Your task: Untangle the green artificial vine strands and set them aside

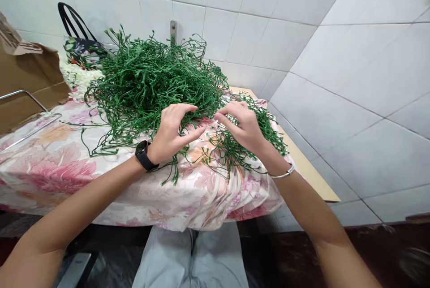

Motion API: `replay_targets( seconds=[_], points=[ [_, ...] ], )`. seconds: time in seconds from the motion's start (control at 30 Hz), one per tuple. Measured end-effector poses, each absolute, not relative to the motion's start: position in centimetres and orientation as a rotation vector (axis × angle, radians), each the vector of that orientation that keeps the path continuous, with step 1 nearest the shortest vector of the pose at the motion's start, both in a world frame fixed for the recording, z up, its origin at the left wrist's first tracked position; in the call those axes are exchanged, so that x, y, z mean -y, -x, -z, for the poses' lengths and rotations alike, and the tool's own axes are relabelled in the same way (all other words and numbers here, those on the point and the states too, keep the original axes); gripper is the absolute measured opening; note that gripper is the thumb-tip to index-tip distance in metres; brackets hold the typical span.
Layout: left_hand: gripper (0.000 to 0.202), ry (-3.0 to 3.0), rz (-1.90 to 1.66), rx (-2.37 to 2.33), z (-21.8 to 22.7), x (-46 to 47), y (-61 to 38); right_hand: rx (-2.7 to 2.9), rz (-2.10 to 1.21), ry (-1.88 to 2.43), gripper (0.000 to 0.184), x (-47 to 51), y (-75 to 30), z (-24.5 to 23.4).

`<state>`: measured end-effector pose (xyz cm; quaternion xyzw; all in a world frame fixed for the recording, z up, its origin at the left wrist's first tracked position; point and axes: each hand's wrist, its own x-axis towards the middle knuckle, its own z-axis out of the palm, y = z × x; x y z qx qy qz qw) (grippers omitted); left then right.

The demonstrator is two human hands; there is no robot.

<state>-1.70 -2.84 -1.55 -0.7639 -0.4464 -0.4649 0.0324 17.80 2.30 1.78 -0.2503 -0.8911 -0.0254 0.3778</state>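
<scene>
A big tangled heap of green artificial flower stems [157, 77] lies on the flowered cloth [63, 171]. My left hand [171, 133], with a black band on its wrist, is at the heap's front edge. Its thumb and fingers are apart, with nothing seen between them. My right hand [243, 126], wearing a bangle, hovers over a smaller pile of green stems [268, 122]. Its thumb and forefinger come together in a pinch. Something small and whitish shows by those fingertips, too small to name. A few loose stems [173, 174] lie below my left hand.
Behind the heap at left are white artificial flowers [83, 77] and a flowered bag [83, 50] with black handles. A cardboard box [30, 77] and a bent metal wire frame [36, 129] stand at far left. Tiled walls [363, 77] close off the back and right.
</scene>
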Motion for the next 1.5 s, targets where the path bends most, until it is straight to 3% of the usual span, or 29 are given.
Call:
replay_targets(
  seconds=[0.1,0.3,0.6,0.77,0.97,1.13,1.2,1.4,1.5],
  points=[
    [0.048,2.293,1.529,1.37,1.3,2.7,1.9,2.085,-0.087,0.645,0.019,-2.0,-18.1,-2.2],
    [0.049,2.454,1.658,1.263,1.1,2.7,2.2,1.852,-0.354,0.635,0.018,-1.7,-17.8,-2.1],
    [0.022,2.494,1.788,1.316,1.3,2.5,2.1,1.604,-1.316,0.503,0.019,-2.8,-17.6,-1.7],
    [0.018,2.37,1.834,1.306,1.5,2.1,2.2,1.688,-1.278,0.555,0.03,-1.6,-17.0,-2.1],
    [0.015,2.367,1.603,1.217,1.6,2.3,2.2,1.718,-1.237,0.496,0.019,-1.1,-16.5,-1.8],
    [0.018,2.307,1.433,1.192,1.7,2.3,1.7,1.901,-1.097,0.563,0.028,-0.7,-16.7,-1.8],
    [0.019,2.279,1.41,1.194,1.5,2.5,1.6,1.896,-1.026,0.551,0.024,-0.7,-16.8,-1.9],
    [0.049,2.625,1.338,1.161,-1.7,3.9,2.3,1.776,-1.024,0.445,0.014,-1.3,-17.6,-2.4],
    [0.03,2.766,1.469,1.266,-4.2,4.2,2.5,1.716,-1.037,0.414,0.015,-1.4,-18.3,-3.1]
  ],
)
